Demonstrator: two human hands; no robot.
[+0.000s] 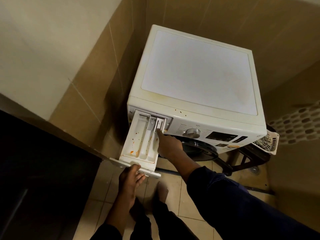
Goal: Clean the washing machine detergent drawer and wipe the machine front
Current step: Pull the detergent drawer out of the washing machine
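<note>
Detergent drawer (pixel 138 144) out: my left hand (pixel 131 177) grips its front, my right hand (pixel 168 145) presses the rear catch (pixel 160 124) one-fingered; next, pull it free.

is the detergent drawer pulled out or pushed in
Pulled out: the detergent drawer juts far forward from the washing machine, compartments exposed, its back end in the slot. The left hand grips its front panel.

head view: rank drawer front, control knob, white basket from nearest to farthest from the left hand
1. drawer front, gripped by the left hand
2. control knob, up and right on the panel
3. white basket, far right beside the machine
</note>
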